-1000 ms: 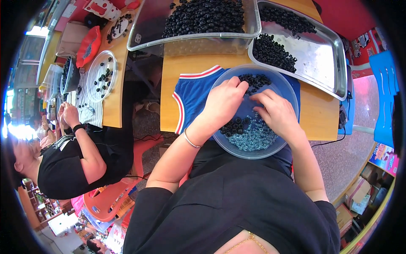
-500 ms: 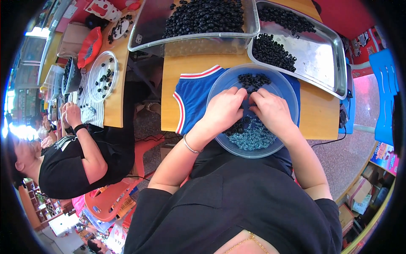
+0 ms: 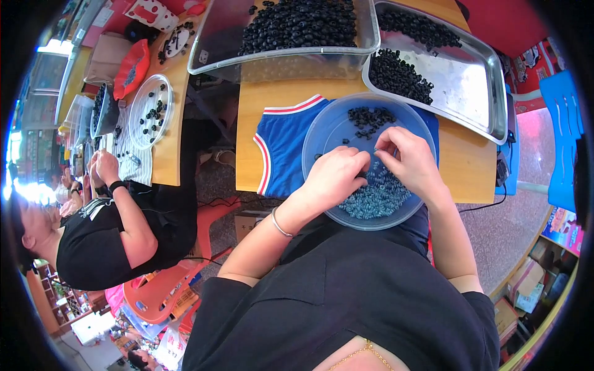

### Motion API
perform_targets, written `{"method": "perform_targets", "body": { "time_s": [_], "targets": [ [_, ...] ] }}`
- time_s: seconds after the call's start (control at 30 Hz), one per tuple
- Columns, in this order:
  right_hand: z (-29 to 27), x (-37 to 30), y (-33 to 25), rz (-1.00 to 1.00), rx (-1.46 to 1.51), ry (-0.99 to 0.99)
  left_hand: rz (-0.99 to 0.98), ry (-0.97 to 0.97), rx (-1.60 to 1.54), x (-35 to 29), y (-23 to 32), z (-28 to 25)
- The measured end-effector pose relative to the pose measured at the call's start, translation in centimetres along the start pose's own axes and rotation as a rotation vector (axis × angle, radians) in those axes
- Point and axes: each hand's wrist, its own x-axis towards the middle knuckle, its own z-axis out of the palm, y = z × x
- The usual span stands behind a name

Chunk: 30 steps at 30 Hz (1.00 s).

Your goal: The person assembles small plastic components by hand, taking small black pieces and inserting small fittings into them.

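While pale blue bits (image 3: 375,202) lie heaped at six o'clock in bowl (image 3: 330,128), black pieces (image 3: 371,117) sit at twelve, presumably so kinds don't mix. Left hand (image 3: 336,174), at eight, curls fingers beside heap; cannot tell whether gripping. Right hand (image 3: 408,162), at three, pinches thumb to fingertip; catch too small to tell. Bowl overhangs table (image 3: 473,176) edge, likely for short reach. Blue cloth (image 3: 288,137) at nine, metal tray (image 3: 467,83) at one, clear bin (image 3: 213,37) at eleven.

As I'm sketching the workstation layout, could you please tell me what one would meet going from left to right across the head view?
Co-worker's hand → round clear plastic dish → blue sleeveless top → left hand → right hand → blue plastic chair.
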Motion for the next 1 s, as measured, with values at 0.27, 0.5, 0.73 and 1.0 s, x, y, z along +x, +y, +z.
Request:
{"method": "perform_targets", "body": {
  "time_s": [0.27, 0.5, 0.73, 1.0],
  "targets": [
    [-0.9, -0.7, -2.0, -0.04, 0.156, -0.022, -0.315, -0.067, -1.047, -0.3, -0.8, -1.7],
    [-0.6, -0.9, -3.0, -0.155, 0.233, 0.023, -0.32, 0.001, -1.575, -0.5, -1.3, -1.7],
    [-0.3, -0.5, -3.6, -0.216, 0.107, 0.063, -0.311, -0.033, -1.616, -0.7, -1.8, -1.5],
    [0.9, 1.4, -3.0, -0.052, 0.22, 0.122, -0.264, 0.019, -1.774, -1.0, -2.6, -2.6]
  ]
}}
